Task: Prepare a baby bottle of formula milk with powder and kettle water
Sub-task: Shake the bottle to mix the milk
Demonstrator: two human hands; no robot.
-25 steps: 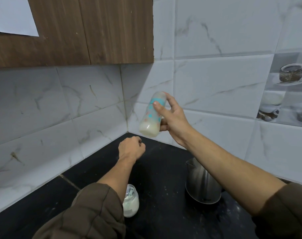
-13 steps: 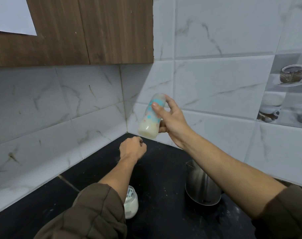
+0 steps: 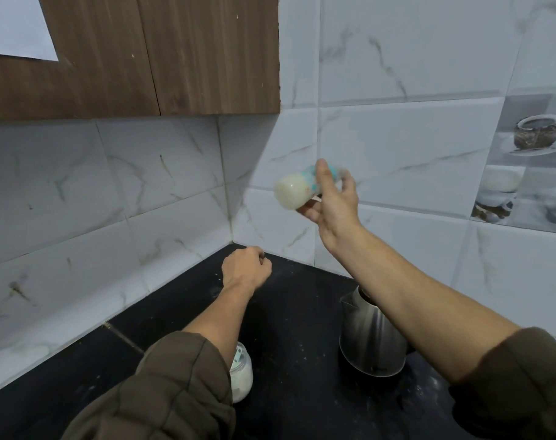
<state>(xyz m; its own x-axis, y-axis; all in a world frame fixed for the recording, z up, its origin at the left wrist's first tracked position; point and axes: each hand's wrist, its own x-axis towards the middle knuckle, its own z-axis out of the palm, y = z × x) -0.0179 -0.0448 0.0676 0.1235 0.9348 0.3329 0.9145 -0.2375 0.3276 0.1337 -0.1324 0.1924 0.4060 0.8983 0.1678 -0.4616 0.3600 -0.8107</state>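
Head view: the right hand [image 3: 337, 204] is raised just right of the frame's centre, in front of the tiled wall [image 3: 397, 147]. Its thumb and fingers are wrapped round a baby bottle [image 3: 291, 190]. The bottle is blurred and lies tilted almost on its side, with its pale base pointing to the left of the frame. Milky white liquid fills the end that shows, and a turquoise print can be made out next to the thumb. The cap end is hidden behind the hand.

Lower and to the left, the left hand [image 3: 245, 269] is curled into a fist above the black countertop [image 3: 302, 392], near the corner where the two walls meet. Nothing can be seen inside it.

A steel kettle [image 3: 370, 344] stands on the countertop in the lower right, partly hidden by the right forearm. In the lower centre a small jar of white powder [image 3: 241, 377] sits on the countertop, half covered by the left sleeve [image 3: 175, 392], which is olive-brown. White specks are scattered over the dark surface between jar and kettle.

A wooden cabinet [image 3: 175, 52] fills the upper left, with a white sheet [image 3: 16, 23] at its corner. A tile printed with cups [image 3: 530, 166] sits at the right edge.
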